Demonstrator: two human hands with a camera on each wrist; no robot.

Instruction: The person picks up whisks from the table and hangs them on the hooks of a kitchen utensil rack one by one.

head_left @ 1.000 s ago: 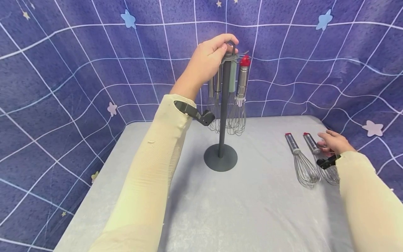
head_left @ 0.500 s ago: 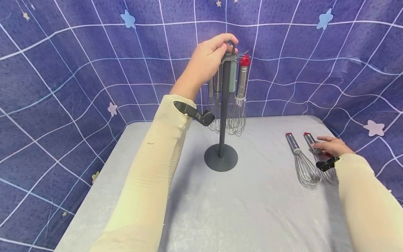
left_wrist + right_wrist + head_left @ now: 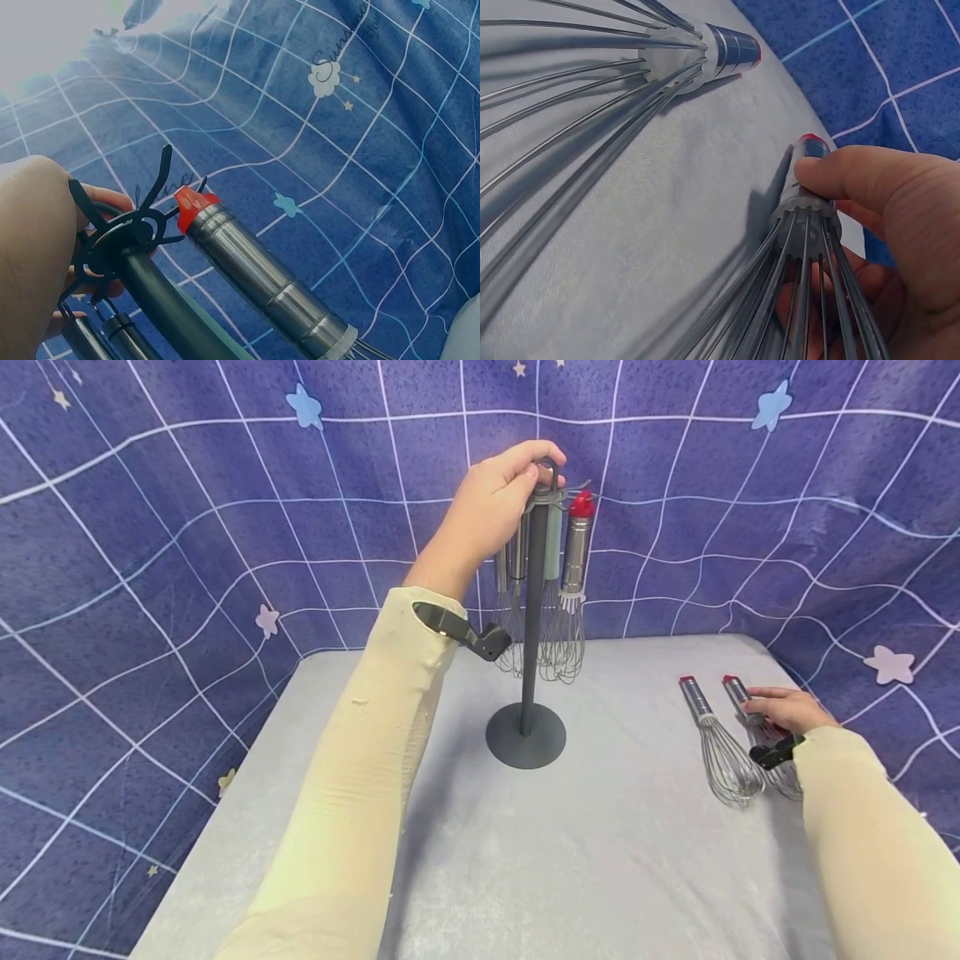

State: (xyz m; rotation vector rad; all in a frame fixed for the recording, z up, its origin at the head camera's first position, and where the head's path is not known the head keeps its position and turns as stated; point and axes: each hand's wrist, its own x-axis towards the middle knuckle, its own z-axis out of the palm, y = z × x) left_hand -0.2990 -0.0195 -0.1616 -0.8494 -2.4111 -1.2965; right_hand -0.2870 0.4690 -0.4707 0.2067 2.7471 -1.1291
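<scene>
The gripped whisk (image 3: 752,720) is at right in the head view, by the right hand (image 3: 793,710); at upper centre, the left hand (image 3: 504,487) curls round the top of the stand (image 3: 532,618), and uneven pushing might tip it. In the left wrist view, a hung red-tipped whisk (image 3: 262,276) slants at lower centre; a knock could unhook it. In the right wrist view, the right hand pinches the handle (image 3: 816,149) at right; a slack pinch may let it twist.

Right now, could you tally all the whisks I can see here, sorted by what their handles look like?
Red-tipped steel-handled whisks: 3
Mint-handled whisk: 1
Metal-handled whisks with no red tip showing: 2
Total: 6 whisks in view
</scene>
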